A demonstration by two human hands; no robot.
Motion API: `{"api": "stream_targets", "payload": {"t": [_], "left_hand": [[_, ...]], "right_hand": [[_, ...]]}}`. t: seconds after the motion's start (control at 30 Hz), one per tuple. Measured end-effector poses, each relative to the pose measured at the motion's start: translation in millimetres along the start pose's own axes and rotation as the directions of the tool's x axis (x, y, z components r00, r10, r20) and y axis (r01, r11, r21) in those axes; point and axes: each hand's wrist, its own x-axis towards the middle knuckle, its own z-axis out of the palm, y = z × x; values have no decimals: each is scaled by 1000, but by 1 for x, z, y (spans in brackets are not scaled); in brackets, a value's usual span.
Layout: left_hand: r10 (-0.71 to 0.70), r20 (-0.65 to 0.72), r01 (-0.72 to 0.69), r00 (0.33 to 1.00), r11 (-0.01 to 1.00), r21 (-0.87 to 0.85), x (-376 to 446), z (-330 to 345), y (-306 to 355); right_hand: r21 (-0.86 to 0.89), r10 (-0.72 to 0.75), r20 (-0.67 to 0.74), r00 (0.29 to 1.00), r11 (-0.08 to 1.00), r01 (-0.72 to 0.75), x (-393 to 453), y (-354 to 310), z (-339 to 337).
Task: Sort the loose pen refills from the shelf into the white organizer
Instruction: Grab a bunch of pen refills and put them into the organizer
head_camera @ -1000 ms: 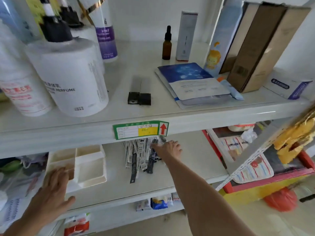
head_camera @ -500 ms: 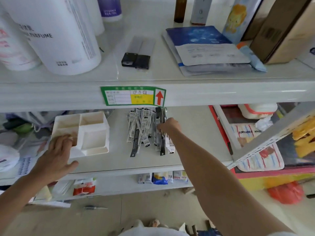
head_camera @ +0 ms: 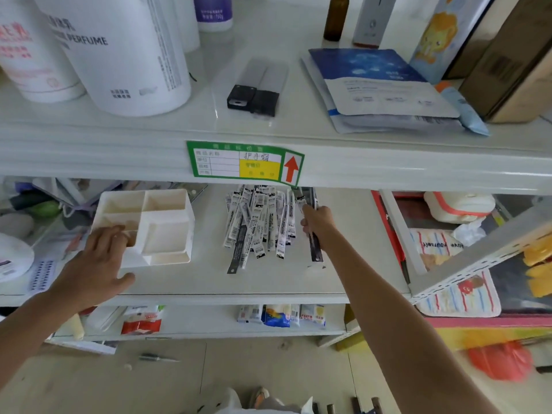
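A pile of packaged pen refills (head_camera: 260, 224) lies on the middle shelf (head_camera: 268, 282), under the upper shelf's front edge. To its left stands the white organizer (head_camera: 165, 225) with several open compartments. My left hand (head_camera: 97, 261) rests on the organizer's near left corner, fingers over its rim. At the pile's right side, my right hand (head_camera: 318, 222) is closed around a few dark refills (head_camera: 315, 249), which stick out above and below the fist.
The upper shelf carries large white bottles (head_camera: 119, 49), a black clip (head_camera: 252, 98) and blue packets (head_camera: 382, 85). A green price label (head_camera: 245, 162) hangs on its edge. A slanted white rack (head_camera: 466, 261) stands right; small packets (head_camera: 277, 315) sit on the lower shelf.
My right hand has closed on a few dark refills and drawn them slightly right of the pile. My left hand has come up onto the organizer's corner. The view has tilted down.
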Motion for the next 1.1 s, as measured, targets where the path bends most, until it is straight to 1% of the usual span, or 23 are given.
{"api": "stream_targets", "payload": {"t": [0.1,0.13,0.17,0.23,0.27,0.3,0.33,0.37,0.47,0.53,0.67,0.73,0.8,0.9,0.97,1.0,1.03,1.1], "left_hand": [[-3,-21,3,1000,1000,4,0,0,1],[-6,-26,6,1000,1000,1,0,-1,1],[-8,-29,8,1000,1000,-5,0,-1,2],[-11,-30,11,999,1000,-15,1,-1,2],[-11,-28,11,1000,1000,-13,2,-1,3],[-13,-24,13,1000,1000,-11,2,-1,3],[-17,-22,16,1000,1000,-9,2,-1,4],[-21,-23,21,1000,1000,-9,2,-2,5],[-27,-29,27,999,1000,-8,2,-2,5],[-14,-33,13,999,1000,-12,2,0,5],[-26,-37,24,999,999,-33,1,1,4],[-22,-50,20,998,999,-32,0,1,4],[-18,-55,16,998,999,-32,0,0,5],[-17,-63,16,998,1000,-18,-1,0,3],[-15,-66,15,998,1000,-9,0,2,1],[-21,-66,21,998,1000,-5,0,3,0],[-29,-63,29,998,1000,-3,1,4,0],[-36,-58,36,998,999,3,0,4,-2]], "right_hand": [[210,-53,54,997,977,40,3,13,-12],[237,-102,60,993,968,85,2,15,-14],[243,-178,44,983,956,162,1,15,-15],[226,-356,-86,930,902,367,-2,12,-13],[224,-413,-170,894,868,444,-4,9,-12],[237,-441,-239,865,838,492,-6,8,-11],[256,-458,-276,845,812,524,-8,7,-9],[270,-479,-279,832,793,547,-11,9,-8],[248,-512,-186,839,802,544,-18,30,0],[222,-507,-159,847,818,531,-25,42,2],[175,-553,-179,813,796,580,-34,41,-2],[160,-546,-213,811,799,580,-36,44,-1],[143,-534,-212,818,811,567,-41,49,3],[162,-543,-188,818,804,572,-49,45,9],[200,-573,-229,787,764,614,-47,40,10],[223,-571,-242,784,754,618,-47,40,12],[227,-558,-232,797,765,602,-47,42,15],[183,-511,-182,840,822,540,-52,52,22]]}}
